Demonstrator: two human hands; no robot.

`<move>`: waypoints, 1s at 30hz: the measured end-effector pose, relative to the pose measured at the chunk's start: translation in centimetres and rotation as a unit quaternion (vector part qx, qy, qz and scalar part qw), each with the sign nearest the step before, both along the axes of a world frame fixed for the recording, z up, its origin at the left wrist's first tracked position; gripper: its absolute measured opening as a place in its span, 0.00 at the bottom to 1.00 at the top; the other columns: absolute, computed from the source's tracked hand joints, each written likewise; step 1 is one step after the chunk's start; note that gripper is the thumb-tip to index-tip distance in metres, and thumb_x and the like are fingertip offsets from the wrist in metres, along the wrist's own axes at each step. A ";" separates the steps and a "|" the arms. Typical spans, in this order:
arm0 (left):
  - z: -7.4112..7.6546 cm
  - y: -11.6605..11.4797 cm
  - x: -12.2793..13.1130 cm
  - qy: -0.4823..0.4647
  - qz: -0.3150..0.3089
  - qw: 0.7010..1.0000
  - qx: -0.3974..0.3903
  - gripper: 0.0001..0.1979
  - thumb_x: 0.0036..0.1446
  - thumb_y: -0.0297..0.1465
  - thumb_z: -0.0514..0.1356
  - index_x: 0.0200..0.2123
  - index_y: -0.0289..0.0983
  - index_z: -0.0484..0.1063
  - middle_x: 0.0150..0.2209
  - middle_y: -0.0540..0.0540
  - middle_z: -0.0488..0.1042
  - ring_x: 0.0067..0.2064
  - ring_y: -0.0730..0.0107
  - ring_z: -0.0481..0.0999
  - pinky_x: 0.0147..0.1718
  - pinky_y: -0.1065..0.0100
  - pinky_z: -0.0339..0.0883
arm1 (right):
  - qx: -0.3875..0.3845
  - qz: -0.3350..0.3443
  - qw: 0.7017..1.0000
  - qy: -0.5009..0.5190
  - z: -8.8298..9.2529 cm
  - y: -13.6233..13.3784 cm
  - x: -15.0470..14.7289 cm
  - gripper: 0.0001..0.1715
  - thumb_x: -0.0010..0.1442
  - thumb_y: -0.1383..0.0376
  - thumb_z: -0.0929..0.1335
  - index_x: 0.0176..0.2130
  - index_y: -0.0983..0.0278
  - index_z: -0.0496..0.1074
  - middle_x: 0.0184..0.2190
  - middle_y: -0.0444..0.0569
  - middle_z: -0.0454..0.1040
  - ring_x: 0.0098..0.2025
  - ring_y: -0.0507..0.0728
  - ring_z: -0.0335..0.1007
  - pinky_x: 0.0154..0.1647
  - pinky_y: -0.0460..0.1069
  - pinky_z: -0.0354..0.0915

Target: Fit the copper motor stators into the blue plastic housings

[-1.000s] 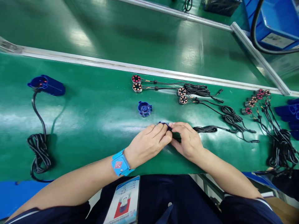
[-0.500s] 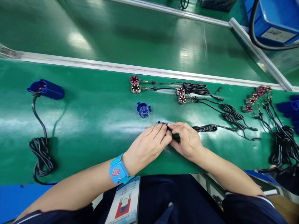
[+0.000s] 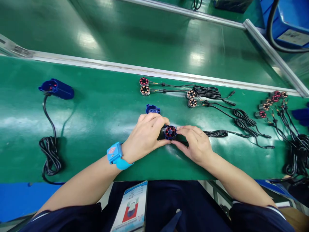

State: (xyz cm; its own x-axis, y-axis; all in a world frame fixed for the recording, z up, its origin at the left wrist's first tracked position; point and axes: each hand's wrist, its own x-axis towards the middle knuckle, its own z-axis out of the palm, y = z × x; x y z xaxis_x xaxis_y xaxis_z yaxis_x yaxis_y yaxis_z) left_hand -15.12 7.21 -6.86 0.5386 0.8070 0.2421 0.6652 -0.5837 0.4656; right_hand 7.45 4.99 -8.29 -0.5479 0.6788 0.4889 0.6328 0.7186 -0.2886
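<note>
Between my hands on the bench is a small round blue motor housing (image 3: 170, 132), its open top facing up, with a ring of red-wound coils inside. My left hand (image 3: 147, 137) curves around its left side, fingers at the far edge and thumb at the near edge. On the other side, the fingertips and thumb of my right hand (image 3: 196, 144) grip its right edge. Just beyond my left fingers lies a blue end cap (image 3: 152, 109), partly covered by that hand. A black cable bundle (image 3: 216, 133) leads off to the right from behind my right hand.
Several wound stators (image 3: 145, 90) with black cables lie along the back. More stators (image 3: 261, 114) and tangled cables (image 3: 299, 151) are at the right, beside blue housings (image 3: 300, 116). A blue cylindrical housing (image 3: 61, 89) with a coiled cable (image 3: 50, 156) lies left. A metal rail (image 3: 108, 67) borders the bench.
My left hand has opened wider and shifted back to the left, uncovering the housing and its red coils. My right hand stays at the housing's right edge. The whole view has shifted slightly.
</note>
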 end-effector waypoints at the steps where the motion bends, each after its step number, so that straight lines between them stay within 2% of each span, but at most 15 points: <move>1: 0.0 0.0 0.0 0.001 0.002 1.000 0.000 0.29 0.49 0.36 0.75 0.48 0.37 0.64 0.47 0.46 0.77 0.51 0.58 0.73 0.46 0.59 0.60 | 0.005 0.001 1.000 -0.018 0.0 0.0 0.0 0.17 0.64 0.63 0.71 0.51 0.66 0.70 0.42 0.53 0.79 0.46 0.59 0.76 0.49 0.54 0.74; 6: 0.1 -0.2 0.3 0.004 0.014 1.000 0.011 0.29 0.47 0.35 0.76 0.46 0.36 0.64 0.44 0.46 0.77 0.47 0.57 0.73 0.43 0.59 0.60 | 0.032 -0.012 0.994 -0.106 0.1 -0.4 -0.5 0.22 0.65 0.64 0.70 0.56 0.73 0.71 0.43 0.58 0.76 0.48 0.63 0.71 0.49 0.57 0.73; 10: 0.0 -0.4 0.6 -0.002 0.011 0.999 0.033 0.29 0.46 0.34 0.76 0.46 0.37 0.64 0.43 0.46 0.77 0.46 0.56 0.74 0.42 0.60 0.61 | -0.039 -0.024 0.995 -0.091 0.4 -0.5 -1.0 0.21 0.67 0.66 0.66 0.57 0.72 0.71 0.46 0.60 0.73 0.50 0.64 0.67 0.49 0.59 0.72; 15: -0.2 -0.7 0.7 0.003 -0.002 0.999 0.037 0.27 0.49 0.37 0.75 0.45 0.36 0.65 0.41 0.45 0.77 0.42 0.58 0.75 0.41 0.61 0.65 | -0.112 -0.009 0.993 -0.038 0.4 -0.3 -1.1 0.19 0.68 0.67 0.64 0.57 0.68 0.70 0.49 0.58 0.72 0.48 0.60 0.69 0.48 0.57 0.74; 20: 0.1 -0.9 0.7 0.029 -0.021 0.999 0.041 0.17 0.56 0.38 0.70 0.44 0.36 0.70 0.42 0.45 0.78 0.44 0.58 0.76 0.44 0.60 0.66 | -0.052 0.016 0.998 0.027 -0.5 -0.2 -0.5 0.13 0.66 0.69 0.67 0.51 0.66 0.69 0.46 0.57 0.76 0.51 0.59 0.74 0.51 0.55 0.74; 24: 0.3 -1.2 0.7 0.041 -0.024 0.996 0.073 0.17 0.60 0.36 0.66 0.49 0.33 0.72 0.46 0.42 0.78 0.47 0.58 0.77 0.46 0.60 0.67 | -0.032 0.017 0.999 0.037 -0.8 -0.2 -0.4 0.13 0.64 0.70 0.69 0.49 0.64 0.67 0.43 0.56 0.77 0.51 0.60 0.75 0.51 0.55 0.75; 30: 0.7 -1.4 0.8 0.079 -0.034 0.992 0.091 0.13 0.64 0.33 0.62 0.48 0.30 0.73 0.46 0.40 0.78 0.47 0.57 0.76 0.45 0.59 0.68 | -0.020 0.015 0.999 0.020 -0.6 -0.3 -0.8 0.14 0.64 0.70 0.68 0.50 0.64 0.65 0.43 0.55 0.78 0.49 0.59 0.76 0.50 0.54 0.75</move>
State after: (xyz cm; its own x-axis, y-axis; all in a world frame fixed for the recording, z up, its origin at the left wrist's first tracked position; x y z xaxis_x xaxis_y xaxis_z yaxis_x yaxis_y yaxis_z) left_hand -14.28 5.77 -6.18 0.6328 0.7187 0.2881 0.6783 -0.6940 0.2413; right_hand 6.68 4.72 -8.91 -0.5492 0.6816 0.4835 0.5976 0.7248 -0.3429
